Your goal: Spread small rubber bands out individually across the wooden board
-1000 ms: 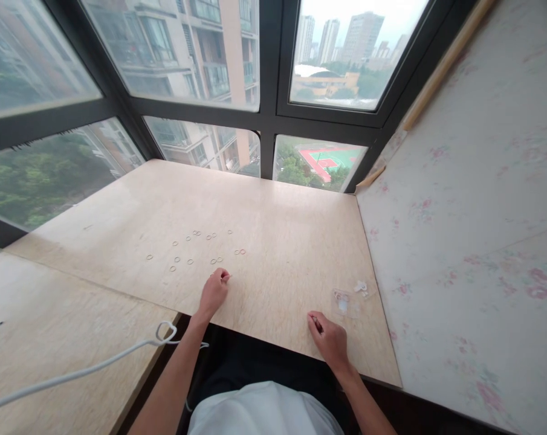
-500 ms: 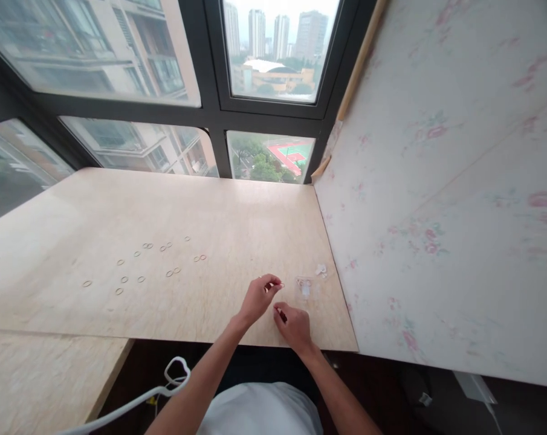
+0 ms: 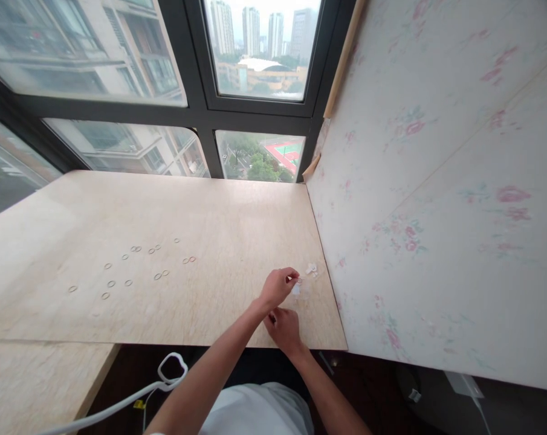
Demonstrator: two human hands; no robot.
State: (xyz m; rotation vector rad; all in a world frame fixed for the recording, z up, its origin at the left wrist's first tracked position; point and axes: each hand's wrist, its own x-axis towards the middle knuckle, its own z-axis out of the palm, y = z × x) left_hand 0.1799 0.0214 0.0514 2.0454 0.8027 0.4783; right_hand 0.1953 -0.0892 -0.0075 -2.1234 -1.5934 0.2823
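Observation:
My left hand (image 3: 280, 286) reaches over the near side of a small clear plastic box (image 3: 304, 291). Its thumb and forefinger are pinched at a small thin ring (image 3: 300, 280), at the box's far left. Below and partly behind the left wrist, my right hand (image 3: 284, 327) rests low over the table with curled fingers. Whatever its fingertips may hold is hidden. Several thin rings (image 3: 112, 283) lie scattered flat on the left part of the table, among them a reddish one (image 3: 192, 259).
Small white pieces (image 3: 312, 269) lie beyond the box. The pale wooden table (image 3: 237, 223) meets a flower-patterned wall panel (image 3: 391, 241) on the right and dark-framed windows at the back. A white curved tube (image 3: 132, 399) stands below the front edge.
My left hand has moved right, from beside the clear box to over it, with its fingers still pinched. The right hand stays closed near the front edge. The view has shifted slightly right.

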